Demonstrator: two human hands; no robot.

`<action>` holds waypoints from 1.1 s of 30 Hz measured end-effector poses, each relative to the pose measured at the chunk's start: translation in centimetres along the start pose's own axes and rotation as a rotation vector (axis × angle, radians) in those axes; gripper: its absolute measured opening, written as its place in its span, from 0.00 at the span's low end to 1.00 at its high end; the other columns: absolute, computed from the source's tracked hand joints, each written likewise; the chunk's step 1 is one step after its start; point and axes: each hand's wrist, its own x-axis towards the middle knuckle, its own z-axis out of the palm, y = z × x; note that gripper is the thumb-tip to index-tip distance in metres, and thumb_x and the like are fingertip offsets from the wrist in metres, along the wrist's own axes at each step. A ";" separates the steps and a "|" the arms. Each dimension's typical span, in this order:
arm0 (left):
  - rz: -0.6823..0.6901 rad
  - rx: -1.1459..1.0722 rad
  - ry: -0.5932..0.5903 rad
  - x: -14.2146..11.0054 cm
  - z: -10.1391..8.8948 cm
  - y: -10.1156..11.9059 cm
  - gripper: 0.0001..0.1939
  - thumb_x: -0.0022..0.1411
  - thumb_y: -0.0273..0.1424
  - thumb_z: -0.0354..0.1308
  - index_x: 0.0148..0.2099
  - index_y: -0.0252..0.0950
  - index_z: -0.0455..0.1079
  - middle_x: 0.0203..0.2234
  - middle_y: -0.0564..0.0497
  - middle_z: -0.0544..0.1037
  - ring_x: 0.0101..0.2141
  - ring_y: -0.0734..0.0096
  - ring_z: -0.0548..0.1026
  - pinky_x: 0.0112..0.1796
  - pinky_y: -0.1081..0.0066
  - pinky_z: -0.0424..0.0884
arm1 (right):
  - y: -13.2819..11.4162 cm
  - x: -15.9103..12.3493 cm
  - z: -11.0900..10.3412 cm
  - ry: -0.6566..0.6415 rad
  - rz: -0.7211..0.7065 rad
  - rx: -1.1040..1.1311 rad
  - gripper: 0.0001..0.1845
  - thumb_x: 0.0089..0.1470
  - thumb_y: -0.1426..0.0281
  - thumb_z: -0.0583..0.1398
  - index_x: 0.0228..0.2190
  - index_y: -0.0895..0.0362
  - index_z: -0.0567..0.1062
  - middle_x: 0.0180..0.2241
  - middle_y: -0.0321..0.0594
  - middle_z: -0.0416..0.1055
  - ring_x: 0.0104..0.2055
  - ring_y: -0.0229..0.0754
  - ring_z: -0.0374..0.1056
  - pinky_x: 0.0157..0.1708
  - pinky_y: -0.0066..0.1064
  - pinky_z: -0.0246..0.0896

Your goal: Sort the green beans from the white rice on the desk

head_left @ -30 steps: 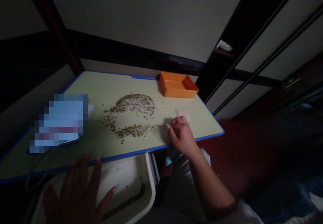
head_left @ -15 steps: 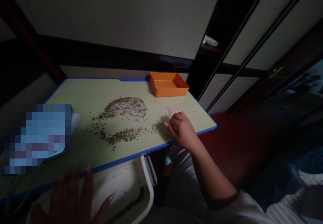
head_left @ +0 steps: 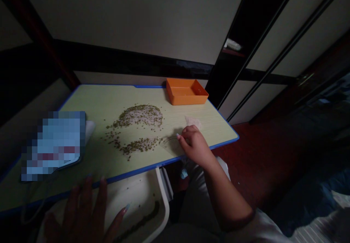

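Note:
My right hand (head_left: 194, 141) is closed, its fingers pinching a thin clear plastic piece (head_left: 172, 145) with a curved outline, low over the table. The piece's left edge lies close to a strip of green beans mixed with pale grains (head_left: 139, 145). Behind that strip spreads a larger patch of the same mixed beans and grains (head_left: 140, 115). Just beyond my right knuckles sits a small heap of pale grains (head_left: 193, 122). In dim light, my left hand (head_left: 82, 213) is open with fingers spread over a white bin (head_left: 163, 213) below the table's front edge; dark beans lie inside it.
An orange open box (head_left: 188, 99) stands at the back right of the pale table (head_left: 109, 93), which has a blue rim. At the left lies a blurred-out flat device (head_left: 57, 141) with a cable. Cabinet doors (head_left: 131, 20) rise right behind the table.
My right hand has shifted left and nearer the front edge with the clear piece, which is now beside the bean strip. More of the pale heap shows. The whole view has shifted slightly.

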 end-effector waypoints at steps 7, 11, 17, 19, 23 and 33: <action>0.093 0.061 0.042 -0.1 -0.1 -0.3 0.43 0.62 0.41 0.56 0.74 0.46 0.40 0.74 0.40 0.48 0.73 0.42 0.48 0.66 0.26 0.49 | 0.6 -0.8 -0.7 0.018 0.037 -0.071 0.17 0.64 0.72 0.59 0.22 0.56 0.73 0.30 0.43 0.70 0.39 0.46 0.64 0.43 0.38 0.60; 0.066 0.090 -0.006 0.1 -0.5 0.2 0.43 0.64 0.39 0.56 0.74 0.43 0.39 0.73 0.36 0.49 0.73 0.41 0.46 0.65 0.24 0.48 | 0.7 -1.1 -0.7 -0.027 0.024 -0.035 0.17 0.64 0.72 0.58 0.23 0.56 0.74 0.31 0.43 0.70 0.39 0.45 0.64 0.44 0.38 0.60; 0.041 0.094 -0.016 0.2 -0.8 0.7 0.44 0.63 0.39 0.58 0.74 0.43 0.39 0.73 0.34 0.51 0.72 0.39 0.48 0.64 0.22 0.48 | 0.1 -1.1 -0.2 -0.024 0.009 -0.035 0.17 0.65 0.71 0.58 0.23 0.56 0.73 0.31 0.43 0.70 0.39 0.46 0.64 0.44 0.39 0.60; 0.029 0.080 -0.016 0.2 -0.8 0.7 0.44 0.63 0.40 0.57 0.74 0.45 0.39 0.73 0.35 0.50 0.72 0.39 0.48 0.65 0.22 0.47 | 0.0 -1.2 -0.1 -0.015 0.003 -0.040 0.17 0.65 0.71 0.58 0.23 0.56 0.73 0.32 0.43 0.71 0.40 0.46 0.64 0.44 0.39 0.60; 0.006 0.059 -0.048 0.2 -0.9 0.7 0.43 0.64 0.41 0.55 0.74 0.48 0.36 0.74 0.39 0.48 0.72 0.41 0.48 0.64 0.21 0.46 | 0.1 -1.2 -0.2 0.004 0.005 -0.044 0.17 0.65 0.71 0.57 0.23 0.56 0.73 0.31 0.43 0.70 0.39 0.46 0.64 0.44 0.38 0.60; 0.061 0.067 0.005 0.1 -0.3 0.1 0.42 0.64 0.41 0.53 0.74 0.44 0.39 0.74 0.37 0.48 0.72 0.40 0.48 0.65 0.22 0.45 | -0.8 -0.8 0.1 -0.012 -0.009 -0.001 0.17 0.65 0.71 0.57 0.23 0.56 0.72 0.31 0.42 0.70 0.39 0.45 0.63 0.44 0.38 0.60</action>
